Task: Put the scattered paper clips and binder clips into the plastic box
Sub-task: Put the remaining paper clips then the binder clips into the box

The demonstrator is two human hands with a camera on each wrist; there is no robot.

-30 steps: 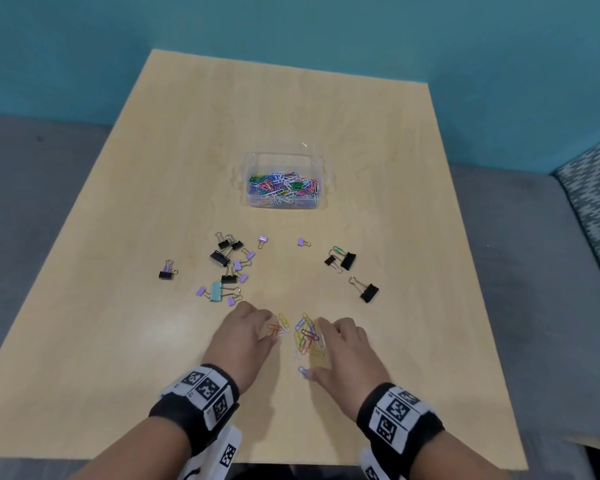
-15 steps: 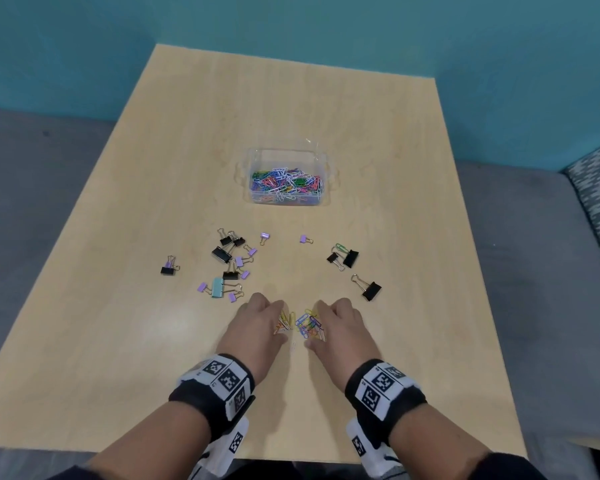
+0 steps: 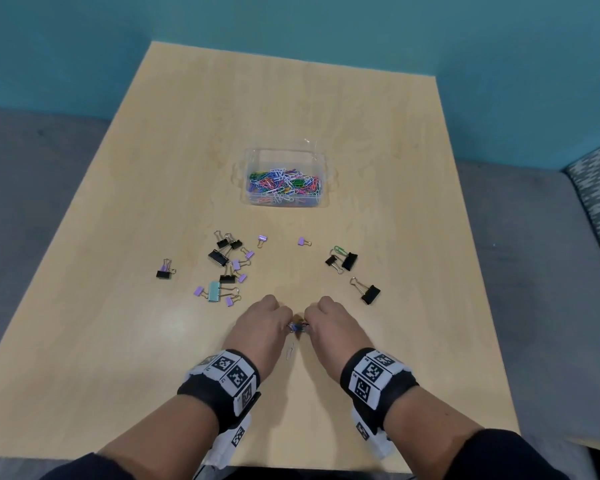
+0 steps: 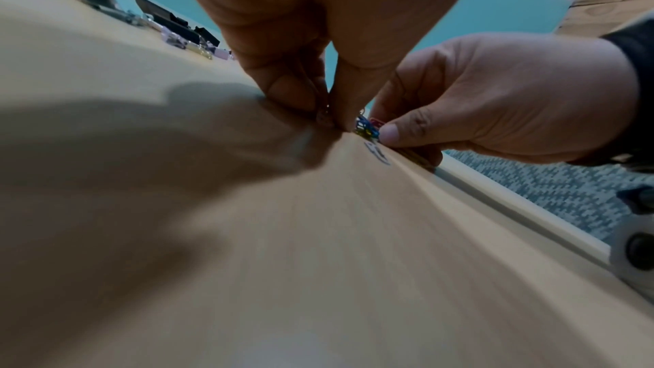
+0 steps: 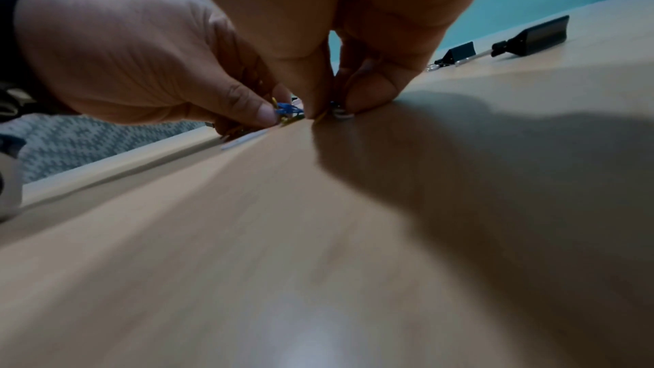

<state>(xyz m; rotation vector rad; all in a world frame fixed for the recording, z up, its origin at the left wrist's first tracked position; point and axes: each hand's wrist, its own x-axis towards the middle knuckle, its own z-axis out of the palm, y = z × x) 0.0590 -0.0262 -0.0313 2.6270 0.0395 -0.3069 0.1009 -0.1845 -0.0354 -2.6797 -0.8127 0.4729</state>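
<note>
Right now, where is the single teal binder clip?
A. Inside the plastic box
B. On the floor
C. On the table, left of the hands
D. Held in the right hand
C: the teal binder clip lies on the table, left of the left hand, among purple clips.

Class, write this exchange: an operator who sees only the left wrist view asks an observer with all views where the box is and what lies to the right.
Operator: Where's the box?
Observer: The plastic box stands mid-table, beyond the left hand and right hand.
Operator: And to the right?
Observer: Three black binder clips lie right of the right hand, one beside a green paper clip.
</note>
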